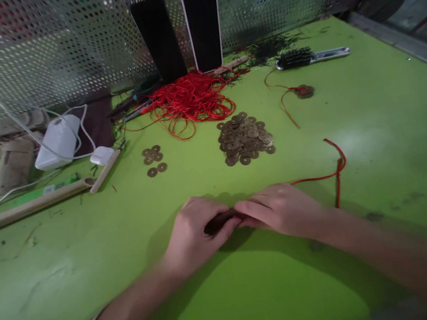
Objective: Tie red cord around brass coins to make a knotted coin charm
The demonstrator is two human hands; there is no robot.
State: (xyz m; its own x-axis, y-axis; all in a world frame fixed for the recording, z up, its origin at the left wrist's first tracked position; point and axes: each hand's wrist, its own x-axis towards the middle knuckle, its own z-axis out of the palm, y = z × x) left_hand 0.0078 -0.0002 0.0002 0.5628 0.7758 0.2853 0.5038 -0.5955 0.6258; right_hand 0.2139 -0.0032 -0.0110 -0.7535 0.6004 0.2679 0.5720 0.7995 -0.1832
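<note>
here, both hands (190, 234) (284, 208) pinch dark piece (218, 222) (coins (245, 139) beyond)

A glossy green counter (400, 163) fills most of the view, pale glare (356, 142) on its right; behind stands a grey panel (70, 53) full of small holes, and a grey ledge (401, 40) runs beyond the counter's right edge

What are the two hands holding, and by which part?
A flat, dark brown piece, material unclear: the left hand clasps its sides, the right hand its right end.
</note>
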